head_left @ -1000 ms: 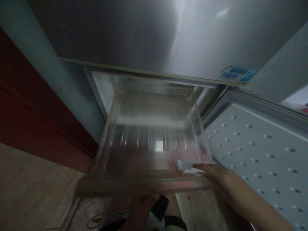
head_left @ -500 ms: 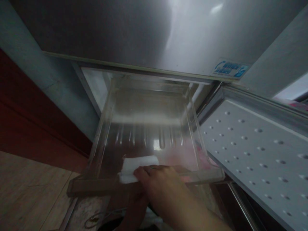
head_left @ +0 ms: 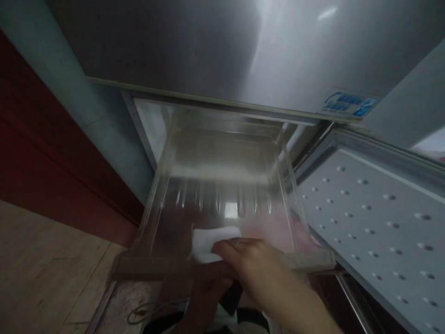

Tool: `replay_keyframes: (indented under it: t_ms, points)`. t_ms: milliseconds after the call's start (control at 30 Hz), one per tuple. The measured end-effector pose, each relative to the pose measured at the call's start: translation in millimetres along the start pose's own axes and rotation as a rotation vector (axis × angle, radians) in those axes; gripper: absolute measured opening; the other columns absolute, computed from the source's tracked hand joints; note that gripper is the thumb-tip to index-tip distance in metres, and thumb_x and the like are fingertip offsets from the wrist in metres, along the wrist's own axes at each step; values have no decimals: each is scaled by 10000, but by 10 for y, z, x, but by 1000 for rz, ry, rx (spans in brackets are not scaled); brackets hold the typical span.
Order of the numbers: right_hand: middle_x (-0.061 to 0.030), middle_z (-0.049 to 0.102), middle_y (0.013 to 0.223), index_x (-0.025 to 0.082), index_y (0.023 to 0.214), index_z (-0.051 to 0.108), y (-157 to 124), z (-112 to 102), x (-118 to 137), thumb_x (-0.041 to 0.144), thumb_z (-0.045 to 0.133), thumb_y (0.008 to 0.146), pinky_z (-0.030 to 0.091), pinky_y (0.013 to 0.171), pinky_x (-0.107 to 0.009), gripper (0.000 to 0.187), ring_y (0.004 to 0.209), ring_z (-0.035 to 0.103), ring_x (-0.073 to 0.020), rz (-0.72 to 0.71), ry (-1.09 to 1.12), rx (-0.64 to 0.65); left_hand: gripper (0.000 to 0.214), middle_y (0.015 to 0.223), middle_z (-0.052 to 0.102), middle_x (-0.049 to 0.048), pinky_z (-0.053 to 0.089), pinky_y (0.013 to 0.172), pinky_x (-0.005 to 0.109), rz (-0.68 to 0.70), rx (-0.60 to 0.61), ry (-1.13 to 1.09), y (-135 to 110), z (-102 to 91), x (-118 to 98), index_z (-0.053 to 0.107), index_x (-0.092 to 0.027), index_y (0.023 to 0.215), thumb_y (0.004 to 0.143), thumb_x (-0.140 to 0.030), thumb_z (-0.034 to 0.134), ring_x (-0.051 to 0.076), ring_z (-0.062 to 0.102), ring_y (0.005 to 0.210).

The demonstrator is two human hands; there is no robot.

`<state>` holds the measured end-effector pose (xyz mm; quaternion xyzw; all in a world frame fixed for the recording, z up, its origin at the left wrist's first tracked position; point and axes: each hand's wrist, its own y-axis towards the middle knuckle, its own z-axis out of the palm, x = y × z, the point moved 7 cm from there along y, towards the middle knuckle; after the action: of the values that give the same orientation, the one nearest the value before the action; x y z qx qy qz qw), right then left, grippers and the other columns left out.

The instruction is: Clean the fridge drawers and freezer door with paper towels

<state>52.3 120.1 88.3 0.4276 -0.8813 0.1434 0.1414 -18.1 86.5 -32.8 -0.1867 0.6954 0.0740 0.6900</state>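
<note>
- The drawer is clear plastic, glossy, with moulded ribs in its floor and a hazy, smeared look.
- The cloth under the right hand is white, soft and matt; cloth or paper cannot be told apart.
- The upper door is brushed grey metal with a dull sheen.
- The open door's inner panel is white plastic, matt, dimpled all over.
- The floor looks like pale wood grain, smooth.
- The sticker is glossy, blue on white.

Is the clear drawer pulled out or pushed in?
Pulled out: the clear drawer juts beyond the fridge front, right hand pressing a white cloth inside.
</note>
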Motion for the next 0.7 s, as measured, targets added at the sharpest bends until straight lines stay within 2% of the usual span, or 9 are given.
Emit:
replay_keyframes:
  t_ms: [67,133,233,333,433,533,600,700]
  points:
    - [-44,694,924,203,1013,607,-301,-85,-304,17,422,827,486,712,-261,321,840,666,-174,115,9,-41,260,848,738,46,549,753,345,-6,51,-21,-52,-41,87,704,-206,735,712,-461,658,207,663,791]
    - [-66,695,944,200,1041,618,-590,-140,-607,15,395,821,499,754,-295,364,878,665,-194,232,-20,-72,224,704,740,36,557,742,351,-20,103,-34,-79,-50,169,703,-215,604,631,-435,674,236,675,721]
    - [-80,697,935,198,1050,618,-899,-169,-958,40,342,847,506,765,-324,377,869,670,-202,367,-52,-95,159,690,745,27,552,779,344,-77,107,-24,-94,-56,259,723,-225,611,636,-358,641,237,688,723]
    - [-70,700,849,191,1019,621,-970,-178,-1032,70,312,873,505,727,-316,362,805,677,-199,412,-53,-106,141,727,754,22,558,768,331,-103,78,-56,-106,-56,271,742,-231,656,634,-312,630,238,697,752]
    - [-62,699,813,183,1010,621,-810,-189,-804,61,351,857,492,685,-289,334,789,679,-199,383,-59,-107,150,740,756,20,554,780,344,-105,71,-73,-114,-58,259,750,-232,683,631,-307,630,248,698,777]
    - [-58,703,838,190,1029,610,-491,-155,-409,29,418,818,479,665,-284,328,797,679,-210,303,-56,-71,153,716,749,36,553,759,360,-84,73,-37,-116,-55,237,724,-231,612,629,-368,658,269,688,797]
    - [-53,704,877,196,998,606,-231,-102,-113,47,458,823,477,654,-283,273,805,678,-211,196,-38,-42,230,694,735,60,552,713,370,-72,90,-16,-115,-14,208,697,-223,580,668,-432,660,263,677,756]
    - [-62,693,878,171,937,583,136,-9,299,172,519,834,483,570,-314,122,745,673,-242,-14,-32,-10,281,841,717,64,533,754,380,-73,73,9,-74,84,124,690,-186,799,796,-455,608,212,663,809]
